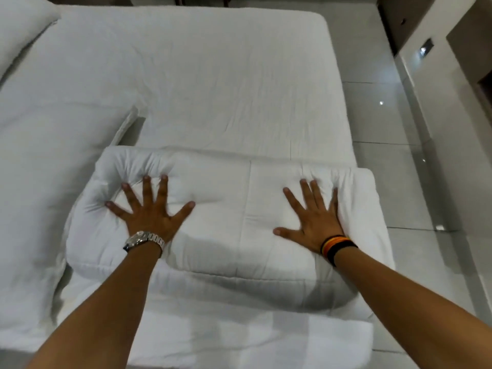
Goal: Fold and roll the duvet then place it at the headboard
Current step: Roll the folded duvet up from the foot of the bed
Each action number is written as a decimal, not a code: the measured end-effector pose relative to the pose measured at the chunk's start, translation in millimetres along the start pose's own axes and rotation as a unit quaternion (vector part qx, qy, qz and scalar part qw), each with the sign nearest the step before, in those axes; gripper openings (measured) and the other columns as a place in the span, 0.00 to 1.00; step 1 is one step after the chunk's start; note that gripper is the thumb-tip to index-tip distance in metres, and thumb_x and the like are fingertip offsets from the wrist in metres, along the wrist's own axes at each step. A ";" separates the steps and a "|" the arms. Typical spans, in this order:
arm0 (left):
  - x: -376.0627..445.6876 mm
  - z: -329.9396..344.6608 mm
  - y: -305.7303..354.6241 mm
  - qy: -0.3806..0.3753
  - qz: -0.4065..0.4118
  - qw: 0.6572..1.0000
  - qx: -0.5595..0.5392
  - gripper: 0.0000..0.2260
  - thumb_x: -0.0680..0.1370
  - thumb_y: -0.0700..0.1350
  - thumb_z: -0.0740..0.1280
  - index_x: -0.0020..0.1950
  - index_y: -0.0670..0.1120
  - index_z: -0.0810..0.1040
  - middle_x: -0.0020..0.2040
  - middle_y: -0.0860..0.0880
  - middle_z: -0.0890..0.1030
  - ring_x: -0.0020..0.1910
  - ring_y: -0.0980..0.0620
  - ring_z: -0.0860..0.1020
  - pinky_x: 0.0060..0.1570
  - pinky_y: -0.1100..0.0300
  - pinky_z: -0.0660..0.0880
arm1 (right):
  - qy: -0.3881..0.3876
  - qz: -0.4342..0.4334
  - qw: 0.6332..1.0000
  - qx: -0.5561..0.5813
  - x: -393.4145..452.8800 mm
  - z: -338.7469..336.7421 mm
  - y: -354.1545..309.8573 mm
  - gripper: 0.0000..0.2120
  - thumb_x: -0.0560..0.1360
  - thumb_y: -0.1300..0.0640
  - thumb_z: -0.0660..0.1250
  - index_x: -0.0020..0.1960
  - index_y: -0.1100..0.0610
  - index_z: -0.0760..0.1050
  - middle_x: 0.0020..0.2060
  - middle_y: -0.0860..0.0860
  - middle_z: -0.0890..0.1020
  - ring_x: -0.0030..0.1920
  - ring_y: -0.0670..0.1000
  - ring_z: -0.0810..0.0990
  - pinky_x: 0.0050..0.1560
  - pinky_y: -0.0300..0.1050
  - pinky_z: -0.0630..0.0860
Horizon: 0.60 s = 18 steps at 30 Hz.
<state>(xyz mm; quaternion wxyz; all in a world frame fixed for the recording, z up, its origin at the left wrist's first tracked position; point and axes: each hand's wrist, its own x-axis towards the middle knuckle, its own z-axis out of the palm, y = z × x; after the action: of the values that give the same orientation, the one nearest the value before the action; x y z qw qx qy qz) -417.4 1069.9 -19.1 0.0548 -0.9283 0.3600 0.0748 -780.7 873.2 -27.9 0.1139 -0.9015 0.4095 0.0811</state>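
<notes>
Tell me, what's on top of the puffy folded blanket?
Two hands press flat on the folded duvet: the left hand and the right hand, fingers spread. Nothing else is on it. Whatever lies beneath their palms is covered.

The duvet [239, 222] is seen to be white padded cloth, matt and soft, stitched in quilted seams and dented where it is pressed. The bed [226, 83] is covered in matt white cloth, lightly creased. The floor [394, 155] is laid in glossy pale tiles on which light is reflected. A shiny metal watch [143, 239] and matt striped wristbands [336, 246] are worn.
</notes>
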 end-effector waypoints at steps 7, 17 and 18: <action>-94.3 -23.7 64.2 0.038 -0.178 0.959 -0.219 0.39 0.78 0.74 0.53 0.84 0.60 0.48 0.85 0.46 0.43 0.83 0.36 0.40 0.74 0.26 0.41 | 0.089 -0.025 0.991 0.101 61.2 -75.1 -37.7 0.49 0.65 0.13 0.49 0.69 0.46 0.75 0.66 0.52 0.77 0.69 0.56 0.73 0.76 0.68 0.52; -146.9 9.7 116.7 0.059 -0.486 0.636 -0.597 0.54 0.62 0.80 0.67 0.76 0.76 0.35 0.84 0.51 0.34 0.83 0.40 0.41 0.77 0.33 0.49 | -0.315 -0.002 0.931 0.184 225.4 -81.5 -89.1 0.72 0.49 0.12 0.64 0.84 0.44 0.49 0.83 0.47 0.57 0.82 0.54 0.58 0.81 0.60 0.53; -146.9 16.4 117.3 0.070 -0.493 0.619 -0.608 0.54 0.61 0.81 0.68 0.74 0.79 0.35 0.84 0.51 0.36 0.83 0.42 0.43 0.78 0.35 0.49 | -0.331 0.000 0.925 0.186 230.0 -65.0 -90.6 0.72 0.50 0.11 0.64 0.85 0.44 0.48 0.83 0.47 0.57 0.82 0.54 0.58 0.81 0.60 0.53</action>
<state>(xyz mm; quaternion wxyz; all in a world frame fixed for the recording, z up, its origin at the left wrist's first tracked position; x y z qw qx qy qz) -605.6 1083.3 -14.6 -0.5186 -0.7902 -0.2767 0.1733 -558.8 747.8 -7.9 0.4090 -0.7860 0.3557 0.2974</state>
